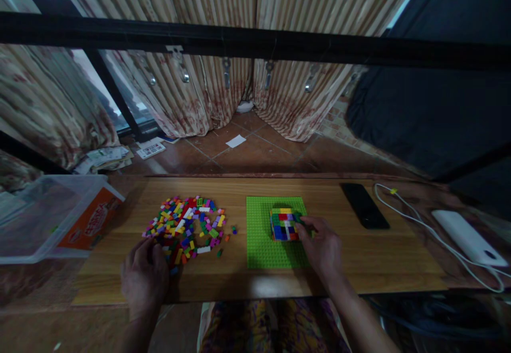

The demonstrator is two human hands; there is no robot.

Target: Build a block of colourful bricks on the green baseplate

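A block of multicoloured toy bricks [285, 227] stands on a light green studded baseplate [257, 246]. My right hand [321, 244] is at the block's right side, thumb and forefinger pinched at its upper right corner around a dark green brick [297, 217]. Whether that brick is pressed down fully cannot be seen. To the left lies a loose pile of small coloured bricks [191, 225]. My left hand [144, 270] rests at the pile's lower left edge with its fingers curled in; its fingertips are partly hidden, and what they hold does not show.
The wooden board [239, 284] carries a black phone [364, 205] at the right. Beyond it lie a white power bank [469, 237] and a white cable [427, 225]. A clear plastic box [51, 198] with an orange label stands at the left. A black bar [255, 41] crosses ahead.
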